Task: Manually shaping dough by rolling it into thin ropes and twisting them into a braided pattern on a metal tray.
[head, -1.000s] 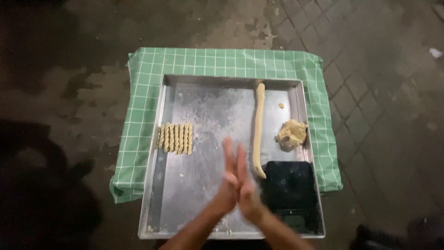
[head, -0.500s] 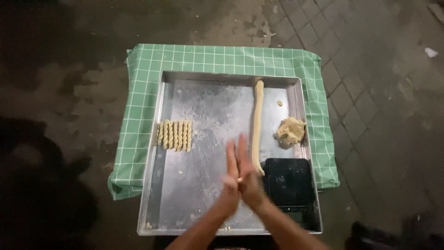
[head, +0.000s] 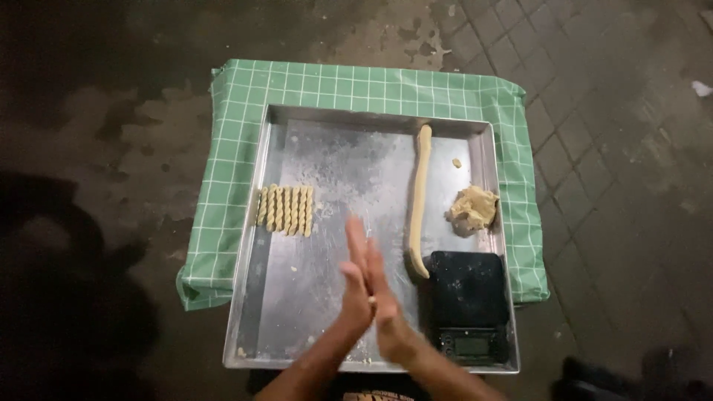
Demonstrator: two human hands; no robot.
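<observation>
My left hand (head: 355,276) and my right hand (head: 388,312) are pressed palm to palm over the middle of a metal tray (head: 327,171). Their fingers are straight and point away from me. A small pale bit of dough (head: 371,300) shows between the palms. A long rope of dough (head: 419,200) lies just right of the hands. Several short twisted dough sticks (head: 286,210) lie in a row at the tray's left. A rough lump of dough (head: 472,209) sits by the right rim.
A black digital scale (head: 468,304) stands in the tray's near right corner. The tray rests on a green checked cloth (head: 238,119) over a dark, wet floor. Paving bricks (head: 616,148) run along the right.
The palms have stayed together and slid against each other, the left hand's fingers moving further forward. The view has shifted slightly.
</observation>
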